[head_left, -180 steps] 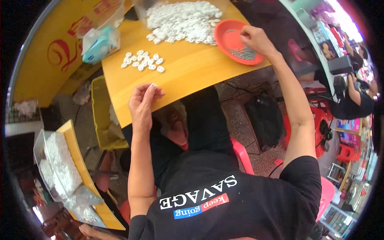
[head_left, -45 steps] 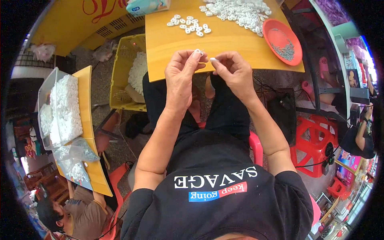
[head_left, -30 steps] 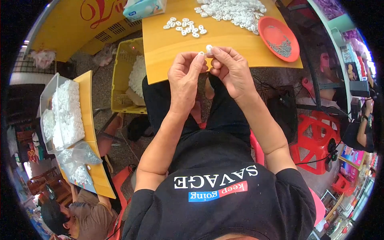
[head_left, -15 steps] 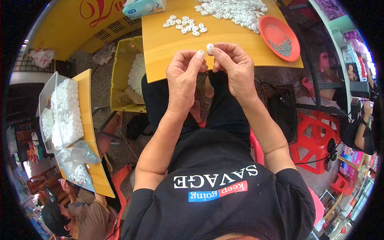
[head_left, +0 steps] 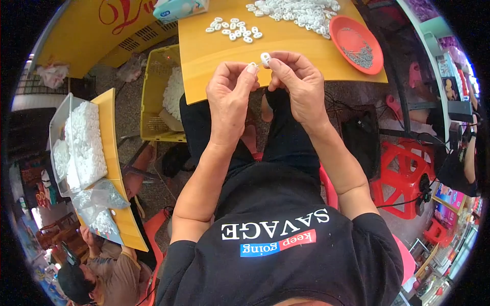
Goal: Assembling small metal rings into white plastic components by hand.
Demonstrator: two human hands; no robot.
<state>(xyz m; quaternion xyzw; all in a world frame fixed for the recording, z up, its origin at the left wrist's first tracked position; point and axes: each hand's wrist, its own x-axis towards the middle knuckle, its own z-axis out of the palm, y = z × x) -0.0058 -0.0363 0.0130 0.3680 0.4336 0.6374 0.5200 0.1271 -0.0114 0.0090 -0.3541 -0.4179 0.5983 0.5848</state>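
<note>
Above the near edge of the yellow table (head_left: 214, 76), both my hands are raised close together. My right hand (head_left: 302, 92) pinches a small white oval piece with holes (head_left: 265, 57) between thumb and fingertips. My left hand (head_left: 229, 94) is closed in a pinch just left of it; a thin, light bit shows at its fingertips, too small to name. Farther back lie several loose white oval pieces (head_left: 235, 29), flat on the tabletop. A big heap of similar white pieces (head_left: 301, 14) sits behind them. To the right, a red dish (head_left: 376, 64) holds small grey metal parts (head_left: 361, 55).
A tissue pack (head_left: 179, 8) rests at the table's back left. Beside my left knee stands a yellow crate (head_left: 151, 115) with white pieces. Left, another table (head_left: 113, 153) bears a clear bin (head_left: 61, 109) of white pieces, with a person (head_left: 112, 273) near it. Red stools (head_left: 400, 178) stand right.
Both hands have shifted very slightly left and up, with the white piece still in the right fingers. The seated person at lower left has moved a little.
</note>
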